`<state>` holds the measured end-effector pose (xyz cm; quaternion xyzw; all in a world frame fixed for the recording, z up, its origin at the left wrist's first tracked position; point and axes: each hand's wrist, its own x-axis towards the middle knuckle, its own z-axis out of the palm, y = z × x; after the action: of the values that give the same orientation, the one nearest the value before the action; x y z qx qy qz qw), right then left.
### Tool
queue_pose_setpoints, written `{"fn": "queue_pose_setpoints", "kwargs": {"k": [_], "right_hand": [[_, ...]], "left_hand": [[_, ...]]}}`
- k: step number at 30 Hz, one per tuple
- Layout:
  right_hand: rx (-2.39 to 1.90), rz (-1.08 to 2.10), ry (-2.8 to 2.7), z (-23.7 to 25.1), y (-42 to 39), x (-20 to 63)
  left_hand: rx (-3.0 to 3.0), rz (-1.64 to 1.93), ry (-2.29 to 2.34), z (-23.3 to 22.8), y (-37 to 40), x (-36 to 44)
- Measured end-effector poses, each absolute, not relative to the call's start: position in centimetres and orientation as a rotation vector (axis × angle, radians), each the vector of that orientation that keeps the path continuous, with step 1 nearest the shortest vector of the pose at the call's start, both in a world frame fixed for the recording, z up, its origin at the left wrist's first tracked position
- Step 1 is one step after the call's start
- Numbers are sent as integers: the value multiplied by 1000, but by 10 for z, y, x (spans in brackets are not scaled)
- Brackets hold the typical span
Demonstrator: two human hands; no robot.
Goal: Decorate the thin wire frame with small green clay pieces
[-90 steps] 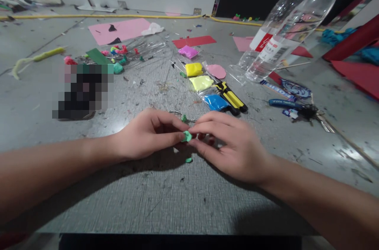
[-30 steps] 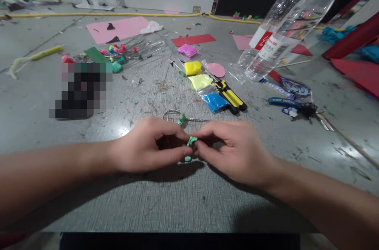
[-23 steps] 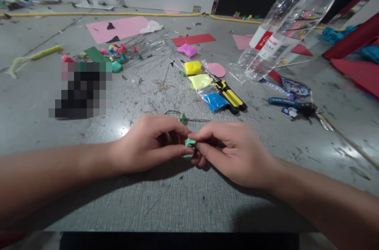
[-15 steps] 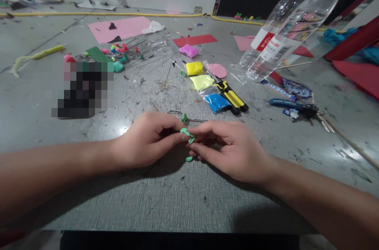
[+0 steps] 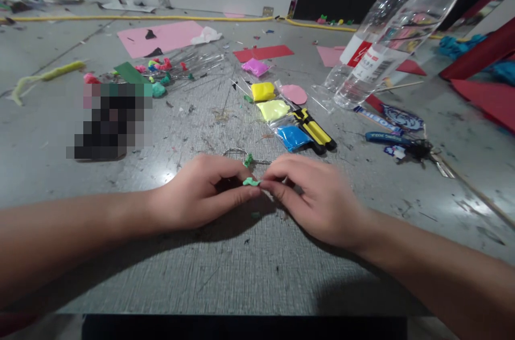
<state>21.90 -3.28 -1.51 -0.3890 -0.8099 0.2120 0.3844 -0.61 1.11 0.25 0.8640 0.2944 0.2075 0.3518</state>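
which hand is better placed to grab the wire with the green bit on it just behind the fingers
Probably the left hand: its fingertips lie just below the wire's loop. Both hands pinch the green clay piece, so the right hand would have to hold it alone.

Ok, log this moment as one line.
left hand: pinching green clay bit | right hand: pinching same bit | beyond: wire, blue clay bag

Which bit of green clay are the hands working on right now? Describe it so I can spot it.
On the grey table, find where both hands meet at centre. The green clay piece is pinched between left hand and right hand fingertips, unlike the green bit on the wire behind.
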Motion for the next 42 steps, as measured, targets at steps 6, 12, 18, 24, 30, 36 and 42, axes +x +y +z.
{"fn": "queue_pose_setpoints", "kwargs": {"k": [6,12,18,24,30,36,42], "right_hand": [[-1161,659,-1549,-19,-25,224],[-1130,685,-1816,-17,-33,222],[-1127,678,-1885,-16,-29,220],[-1104,654,-1935,-15,-27,219],[-1131,635,-1914,-18,-27,219],[-1088,649,-1934,-15,-31,221],[-992,453,-2000,-12,-34,219]], "left_hand": [[2108,693,916,1,7,-7],[1661,1120,939,-2,24,-5],[1716,1152,1261,-4,55,-9],[2029,954,1347,-15,64,-16],[2430,1019,1053,-5,47,-17],[2550,944,618,3,12,-12],[2205,642,733,-1,-1,0]]}}
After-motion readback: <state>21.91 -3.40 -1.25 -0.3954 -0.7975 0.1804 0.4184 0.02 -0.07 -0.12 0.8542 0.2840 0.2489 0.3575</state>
